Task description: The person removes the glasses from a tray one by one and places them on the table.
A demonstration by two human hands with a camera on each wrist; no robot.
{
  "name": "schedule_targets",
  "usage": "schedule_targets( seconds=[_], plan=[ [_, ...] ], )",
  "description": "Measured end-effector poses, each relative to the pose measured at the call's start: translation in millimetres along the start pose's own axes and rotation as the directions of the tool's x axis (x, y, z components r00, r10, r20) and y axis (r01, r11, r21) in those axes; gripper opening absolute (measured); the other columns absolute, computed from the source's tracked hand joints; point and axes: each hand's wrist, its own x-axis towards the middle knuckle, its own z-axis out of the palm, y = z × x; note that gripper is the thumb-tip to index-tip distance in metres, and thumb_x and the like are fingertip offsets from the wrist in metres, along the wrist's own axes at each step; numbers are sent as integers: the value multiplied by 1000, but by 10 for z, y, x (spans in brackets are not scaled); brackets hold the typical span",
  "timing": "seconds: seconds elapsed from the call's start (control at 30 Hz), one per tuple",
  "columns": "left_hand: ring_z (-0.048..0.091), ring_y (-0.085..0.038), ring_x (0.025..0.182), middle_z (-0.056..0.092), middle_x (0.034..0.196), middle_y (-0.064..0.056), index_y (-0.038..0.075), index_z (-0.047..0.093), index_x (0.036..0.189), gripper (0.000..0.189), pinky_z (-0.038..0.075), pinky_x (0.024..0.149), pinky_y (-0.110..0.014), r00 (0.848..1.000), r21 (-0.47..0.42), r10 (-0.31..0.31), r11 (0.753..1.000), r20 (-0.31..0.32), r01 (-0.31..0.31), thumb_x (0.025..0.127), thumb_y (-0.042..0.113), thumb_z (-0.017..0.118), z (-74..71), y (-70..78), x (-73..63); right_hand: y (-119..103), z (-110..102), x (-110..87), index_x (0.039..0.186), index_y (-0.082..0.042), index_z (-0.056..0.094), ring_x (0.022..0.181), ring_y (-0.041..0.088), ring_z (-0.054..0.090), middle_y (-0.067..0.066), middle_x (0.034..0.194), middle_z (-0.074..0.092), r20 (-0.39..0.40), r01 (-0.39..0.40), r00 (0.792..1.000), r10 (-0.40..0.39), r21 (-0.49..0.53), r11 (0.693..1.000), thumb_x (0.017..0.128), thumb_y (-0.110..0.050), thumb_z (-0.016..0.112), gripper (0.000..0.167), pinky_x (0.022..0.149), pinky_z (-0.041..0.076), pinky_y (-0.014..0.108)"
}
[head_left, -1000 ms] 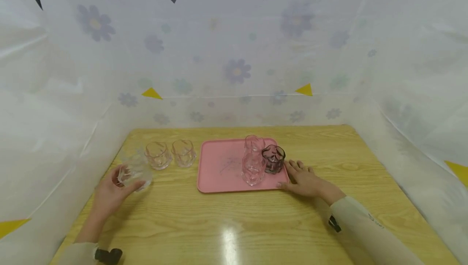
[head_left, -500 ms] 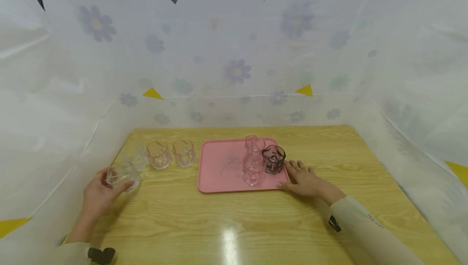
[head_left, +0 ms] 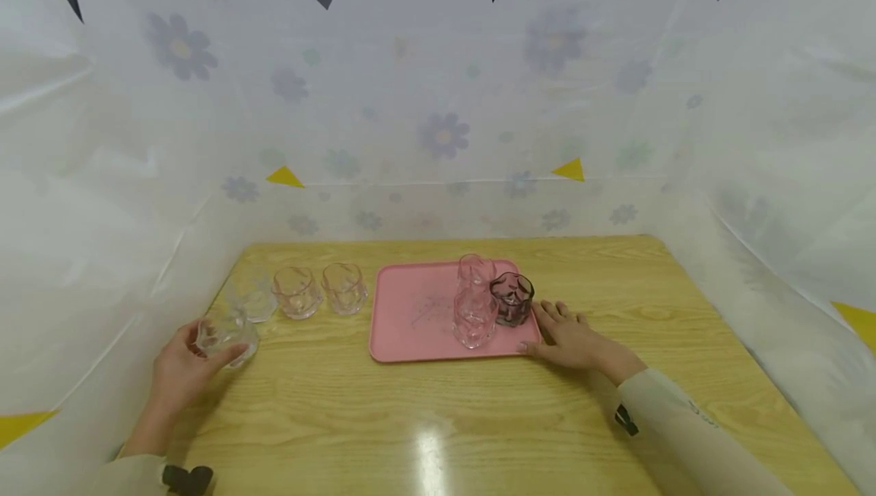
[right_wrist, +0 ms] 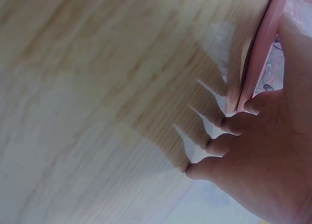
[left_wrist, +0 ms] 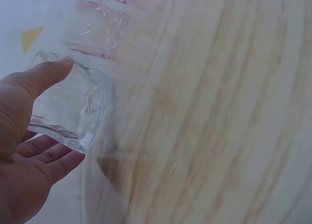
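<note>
Your left arm reaches in from the near left, and your left hand [head_left: 179,376] is curled round the near clear glass [head_left: 229,338], thumb along the wall on this side and fingers on the opposite side. You hold that glass upright or nearly so, at the table's left; whether its base touches the table [head_left: 424,405] I cannot tell. Your right arm stretches in from the near right, with your right hand [head_left: 566,340] palm down, fingers spread wide and gripping nothing, the thumb at the near right corner of the pink tray [head_left: 404,332]. Just behind your held glass stands the far clear glass [head_left: 252,294], then 2 pink glasses [head_left: 297,294] side by side, left of the tray. On the tray's right half, close to your right hand, are the dark glass [head_left: 512,302] and 2 see-through glasses [head_left: 475,321].
</note>
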Motion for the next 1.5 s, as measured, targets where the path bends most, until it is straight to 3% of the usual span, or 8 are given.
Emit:
schedule_targets(
  seconds=[0.5,0.63,0.7,0.8,0.93,1.23,1.33,1.5],
  plan=[
    [57,-26,92,60,124,-33,-13,30,157,104,45,64,-22,1000,-5,17,1000,-9,-17,90,46,82,66,-85,17,-33,-9,-21,167,2,19,158,57,11,30,172,20,-1,-4,1000,4,7,1000,102,-64,55,98,121,10,82],
    [60,-49,110,53,140,-43,-9,24,161,107,57,82,-45,999,-26,46,999,-18,-46,90,45,83,51,-32,21,-29,1,-29,166,2,20,158,58,11,31,171,20,1,-5,1000,5,10,1000,102,-63,56,98,120,11,82],
    [53,-59,127,44,149,-46,-6,23,163,107,52,98,-62,996,-65,76,995,-42,-79,90,42,84,21,16,32,-23,8,-26,166,2,20,157,58,11,31,172,20,-1,-3,1000,3,7,1000,102,-64,55,99,120,11,82],
    [43,-61,140,42,156,-41,-2,26,164,102,38,110,-74,983,-99,133,984,-126,-145,90,36,85,-34,127,43,-13,10,-14,167,2,19,158,58,11,30,172,19,-7,-1,1000,1,5,1000,102,-65,55,99,120,11,82],
    [44,-56,142,47,157,-33,2,36,162,92,37,111,-74,955,-110,219,964,-201,-244,89,30,85,-54,343,29,-7,3,-2,167,1,18,158,58,10,30,172,18,-4,1,1000,-1,13,1000,102,-66,54,100,120,11,83],
    [55,-50,133,55,151,-28,2,43,157,77,47,106,-60,910,-123,403,902,-98,-413,94,26,81,345,881,24,-11,6,7,167,1,18,157,59,10,32,171,18,-7,1,1000,-1,22,1000,102,-66,55,100,119,10,83],
    [58,-46,132,57,149,-27,4,46,156,73,50,108,-50,896,-162,438,882,-70,-443,95,26,80,501,1025,43,0,12,17,167,1,17,158,58,9,33,171,17,-5,-6,1000,6,19,1000,102,-66,54,100,120,10,83],
    [59,-43,133,59,146,-27,2,45,156,72,51,109,-52,881,-255,472,850,-17,-460,95,21,79,762,1205,48,8,15,11,168,0,17,158,58,8,31,172,16,3,-16,1000,16,18,1000,102,-67,54,101,120,9,82]
  ],
)
